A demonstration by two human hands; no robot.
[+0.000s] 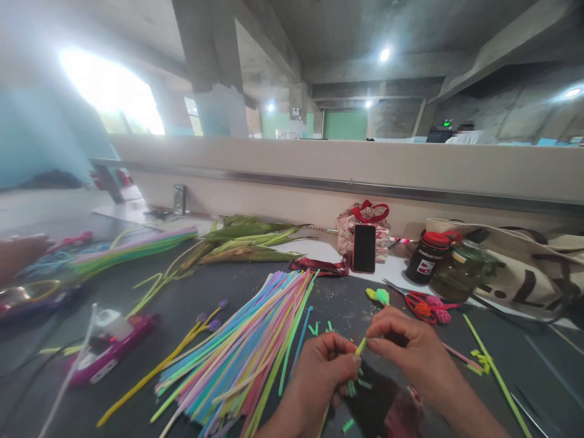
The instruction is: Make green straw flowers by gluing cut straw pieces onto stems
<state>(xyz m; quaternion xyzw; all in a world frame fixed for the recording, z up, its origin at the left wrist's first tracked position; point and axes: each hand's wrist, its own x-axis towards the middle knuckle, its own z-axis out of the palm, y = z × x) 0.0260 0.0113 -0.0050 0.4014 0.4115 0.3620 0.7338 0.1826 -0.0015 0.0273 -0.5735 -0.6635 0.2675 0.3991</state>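
Note:
Between my two hands is a small yellow-green stem piece (361,347), pinched at its lower end by my left hand (326,368). The fingertips of my right hand (408,347) close on its upper end. Small green cut pieces (351,388) lie on the dark table below and around my hands. A large bundle of pastel fuzzy stems (246,353) spreads out to the left of my left hand. Just above my right hand is a yellow and green fuzzy knot (378,296). Scissors with red handles (417,304) lie beyond my right hand, beside pink and orange fuzzy pieces (438,309).
A phone (364,248) stands upright against a patterned bag (347,231). Behind on the right are a black bottle (425,258), a green jar (460,274) and a canvas bag (524,267). Corn husks (246,243) lie at the back; a purple power strip (112,353) is at left.

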